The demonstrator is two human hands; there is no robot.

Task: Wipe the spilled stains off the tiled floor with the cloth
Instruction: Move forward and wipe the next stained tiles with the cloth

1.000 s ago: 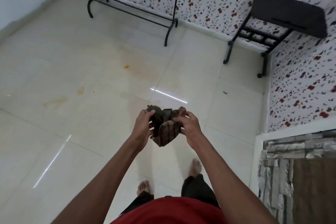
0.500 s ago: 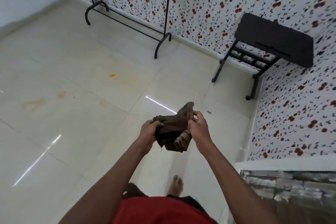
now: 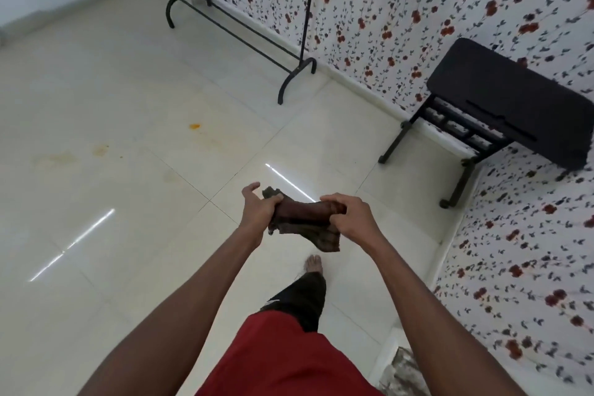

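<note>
Our two hands, left hand (image 3: 257, 210) and right hand (image 3: 352, 218), hold one dark brown cloth (image 3: 303, 223) stretched between them above the tiled floor (image 3: 135, 235), each clamped on an end, though the left forefinger sticks out free. We count one bright orange spot (image 3: 194, 126) and several pale stains (image 3: 58, 160), their edges hard to trace. One clothes rack (image 3: 239, 37) is cut off above; one black desk (image 3: 511, 103) stands by the wall.
</note>
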